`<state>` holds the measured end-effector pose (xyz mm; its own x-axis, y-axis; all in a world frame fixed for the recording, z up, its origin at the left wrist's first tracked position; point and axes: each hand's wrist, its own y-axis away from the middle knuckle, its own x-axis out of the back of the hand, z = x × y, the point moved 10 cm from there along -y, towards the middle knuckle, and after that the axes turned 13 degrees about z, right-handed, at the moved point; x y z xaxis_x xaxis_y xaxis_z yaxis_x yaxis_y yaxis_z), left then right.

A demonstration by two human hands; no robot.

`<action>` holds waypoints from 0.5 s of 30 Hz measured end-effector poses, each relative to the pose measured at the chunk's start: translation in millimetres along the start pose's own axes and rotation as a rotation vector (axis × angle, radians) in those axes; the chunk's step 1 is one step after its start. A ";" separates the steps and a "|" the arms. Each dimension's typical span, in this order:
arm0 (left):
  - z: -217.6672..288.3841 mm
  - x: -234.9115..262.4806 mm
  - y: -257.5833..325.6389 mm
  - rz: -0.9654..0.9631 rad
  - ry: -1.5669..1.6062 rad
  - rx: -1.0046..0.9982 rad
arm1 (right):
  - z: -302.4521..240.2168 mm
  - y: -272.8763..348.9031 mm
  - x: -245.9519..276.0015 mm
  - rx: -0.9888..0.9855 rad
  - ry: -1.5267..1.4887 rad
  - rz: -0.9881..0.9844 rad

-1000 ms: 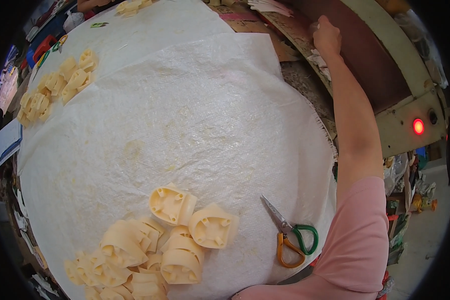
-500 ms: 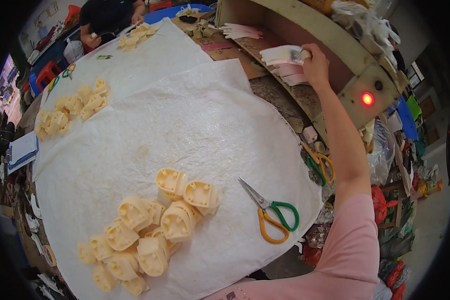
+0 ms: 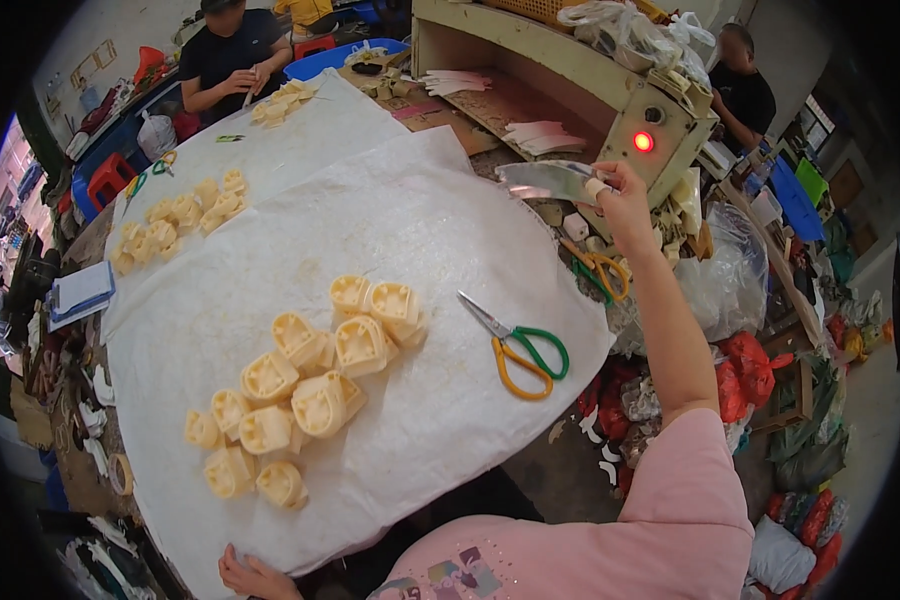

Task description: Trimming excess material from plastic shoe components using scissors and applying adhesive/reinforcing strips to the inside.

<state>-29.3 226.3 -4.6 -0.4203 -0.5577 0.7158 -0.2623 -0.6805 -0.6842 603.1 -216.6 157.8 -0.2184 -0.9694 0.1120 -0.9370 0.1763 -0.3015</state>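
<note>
My right hand (image 3: 622, 200) is raised over the table's right edge, in front of the machine. Its fingers are closed on the cream end of a shiny flat piece (image 3: 550, 182), silvery and curved, whose exact kind I cannot make out. My left hand (image 3: 255, 578) lies at the near left edge of the white cloth (image 3: 410, 250), fingers apart and holding nothing. Cream moulded plastic parts (image 3: 320, 403) with hollow tops sit in a cluster on the cloth. Scissors (image 3: 518, 350) with one green and one orange handle lie to their right, blades slightly parted.
A machine (image 3: 630, 130) with a lit red button stands at the back right, pale flat strips (image 3: 542, 137) in its opening. More scissors (image 3: 600, 270) lie beside it. Another cream cluster (image 3: 175, 220) is at the far left. Two people work beyond; bags crowd the right side.
My right hand has drawn back from the machine's opening with the shiny piece, leaving pale strips there. My left hand has come into view at the table's near edge. The view has shifted.
</note>
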 end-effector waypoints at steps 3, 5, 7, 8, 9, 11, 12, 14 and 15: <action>7.3 -4.3 -11.6 -0.027 0.224 0.095 | -14.1 42.3 19.1 0.082 -0.023 -0.021; 9.7 11.3 -11.0 -0.013 0.369 0.264 | -29.7 81.7 9.3 0.114 0.006 -0.053; 62.5 43.3 -14.4 0.033 0.485 0.023 | -61.8 130.2 -11.7 0.315 -0.019 -0.178; 86.3 40.9 -10.9 -0.136 0.678 0.081 | -75.2 158.5 -24.2 0.348 -0.142 -0.257; 112.1 38.9 -5.3 -0.305 0.867 0.144 | -87.6 189.7 -38.1 0.376 -0.267 -0.339; 168.7 27.4 20.5 -0.759 1.354 0.291 | -105.9 252.1 -60.0 0.337 -0.524 -0.502; 193.9 30.6 29.7 -0.901 1.566 0.398 | -107.2 282.1 -69.5 0.383 -0.502 -0.558; 217.6 50.2 35.7 -0.994 1.750 0.546 | -114.2 344.7 -89.3 0.487 -0.457 -0.745; 222.9 54.2 36.3 -0.999 1.968 0.812 | -118.1 375.5 -95.8 0.564 -0.413 -0.851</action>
<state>132.0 65.5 40.4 -0.5731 0.5510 -0.6066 -0.7751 -0.6048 0.1830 240.1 -37.3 145.6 0.6462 -0.7380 0.1943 -0.4562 -0.5777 -0.6769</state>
